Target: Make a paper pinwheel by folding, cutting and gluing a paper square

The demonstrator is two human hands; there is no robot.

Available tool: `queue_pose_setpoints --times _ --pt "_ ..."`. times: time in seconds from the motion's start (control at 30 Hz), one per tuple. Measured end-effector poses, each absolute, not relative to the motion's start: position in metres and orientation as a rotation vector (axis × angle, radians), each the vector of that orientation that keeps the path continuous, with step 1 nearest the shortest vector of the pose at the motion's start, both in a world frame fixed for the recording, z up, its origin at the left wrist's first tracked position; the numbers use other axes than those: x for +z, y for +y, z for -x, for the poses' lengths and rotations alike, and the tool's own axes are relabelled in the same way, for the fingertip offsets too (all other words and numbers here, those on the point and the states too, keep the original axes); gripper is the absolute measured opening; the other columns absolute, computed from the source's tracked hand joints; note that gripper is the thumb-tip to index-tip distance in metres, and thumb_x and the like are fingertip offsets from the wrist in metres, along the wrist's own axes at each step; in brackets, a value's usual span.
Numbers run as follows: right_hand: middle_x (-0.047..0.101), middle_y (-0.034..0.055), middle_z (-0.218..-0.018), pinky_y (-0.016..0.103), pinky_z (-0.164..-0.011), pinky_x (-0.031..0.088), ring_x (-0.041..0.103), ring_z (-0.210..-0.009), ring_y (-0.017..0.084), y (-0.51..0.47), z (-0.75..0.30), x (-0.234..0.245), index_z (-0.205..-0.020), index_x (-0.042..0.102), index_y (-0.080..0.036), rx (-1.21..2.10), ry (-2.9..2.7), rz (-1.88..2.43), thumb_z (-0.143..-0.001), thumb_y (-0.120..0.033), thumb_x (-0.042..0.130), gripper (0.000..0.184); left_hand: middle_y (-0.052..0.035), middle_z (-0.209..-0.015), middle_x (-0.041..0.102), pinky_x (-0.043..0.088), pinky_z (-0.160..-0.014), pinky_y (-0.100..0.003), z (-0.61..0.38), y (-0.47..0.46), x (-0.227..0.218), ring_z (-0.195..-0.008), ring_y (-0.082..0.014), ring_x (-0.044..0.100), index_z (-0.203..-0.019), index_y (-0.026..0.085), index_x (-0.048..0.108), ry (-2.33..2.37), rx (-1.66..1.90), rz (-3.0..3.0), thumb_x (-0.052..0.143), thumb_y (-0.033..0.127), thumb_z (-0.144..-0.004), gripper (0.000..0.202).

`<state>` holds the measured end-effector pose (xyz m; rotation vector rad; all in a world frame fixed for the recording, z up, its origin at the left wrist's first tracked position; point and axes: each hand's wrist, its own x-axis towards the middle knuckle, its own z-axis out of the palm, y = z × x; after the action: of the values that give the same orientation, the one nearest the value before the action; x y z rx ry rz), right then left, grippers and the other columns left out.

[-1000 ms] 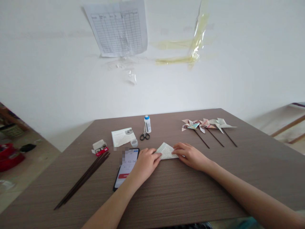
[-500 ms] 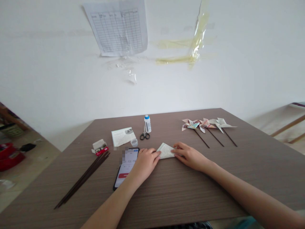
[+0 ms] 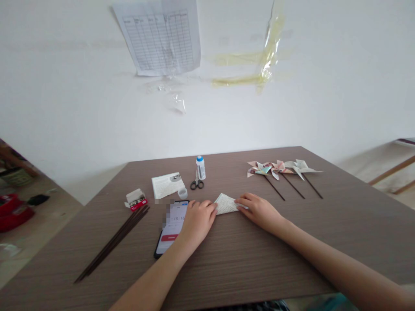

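Observation:
A sheet of printed paper (image 3: 226,204), folded into a triangle with its peak pointing away from me, lies on the table between my hands. My left hand (image 3: 200,216) grips its left corner with the fingertips. At the right corner, the bent fingers of my right hand (image 3: 259,211) close on the paper's edge. Under my left forearm lies a phone (image 3: 168,236) with a timer on its screen, partly covered. Beyond the hands are small scissors (image 3: 196,184) and a white glue bottle (image 3: 200,167) with a blue cap.
Three paper pinwheels on dark sticks (image 3: 292,181) lie at the back right. On the left are a bundle of brown sticks (image 3: 112,246), an open red-and-white box (image 3: 136,199) of small pieces, stacked paper (image 3: 167,185) and a small translucent cup (image 3: 182,192). A wall stands behind the table (image 3: 227,263).
My right hand has shifted slightly along the paper's right corner, and the folded triangle has turned a little. My left hand stays almost in place at the left corner.

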<state>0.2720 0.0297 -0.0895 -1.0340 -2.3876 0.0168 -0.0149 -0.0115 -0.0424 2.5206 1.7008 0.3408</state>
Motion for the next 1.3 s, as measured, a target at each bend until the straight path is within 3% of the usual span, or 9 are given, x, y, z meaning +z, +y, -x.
queue_pose_setpoints --times 0.17,0.37,0.57,1.3 --pt "0.085 0.0096 -0.110 0.034 -0.091 0.070 0.083 -0.098 0.025 0.029 -0.270 -0.088 -0.124 0.090 -0.027 -0.041 -2.419 1.046 -0.117 -0.020 0.066 0.027 -0.0132 -0.143 0.087 0.051 -0.126 -0.061 0.011 -0.013 -0.040 -0.127 -0.0355 0.080 -0.148 0.027 0.086 1.731 0.259 -2.532 0.052 0.025 -0.122 0.043" --pt "0.085 0.0104 -0.109 0.035 -0.090 0.069 0.082 -0.100 0.026 0.028 -0.268 -0.087 -0.120 0.091 -0.027 -0.071 -2.444 1.074 -0.116 -0.019 0.067 0.026 -0.0148 -0.135 0.085 0.054 -0.123 -0.061 0.006 -0.015 -0.036 -0.122 -0.0370 0.083 -0.147 0.026 0.087 1.791 0.206 -2.533 0.053 0.026 -0.122 0.042" --pt "0.084 0.0105 -0.110 0.036 -0.091 0.068 0.081 -0.103 0.027 0.027 -0.267 -0.086 -0.117 0.091 -0.027 -0.073 -2.456 1.093 -0.117 -0.020 0.066 0.026 -0.0189 -0.140 0.084 0.052 -0.127 -0.067 0.001 -0.018 -0.029 -0.127 -0.0417 0.083 -0.151 0.021 0.086 1.815 0.137 -2.506 0.052 0.025 -0.124 0.044" --pt "0.085 0.0140 -0.114 0.042 -0.104 0.066 0.082 -0.111 0.031 0.026 -0.260 -0.082 -0.122 0.093 -0.022 0.053 -2.462 1.207 -0.115 -0.013 0.067 0.028 -0.0147 -0.141 0.086 0.054 -0.129 -0.065 -0.001 -0.018 -0.031 -0.123 -0.0372 0.086 -0.150 0.027 0.087 1.892 0.124 -2.532 0.057 0.024 -0.123 0.040"
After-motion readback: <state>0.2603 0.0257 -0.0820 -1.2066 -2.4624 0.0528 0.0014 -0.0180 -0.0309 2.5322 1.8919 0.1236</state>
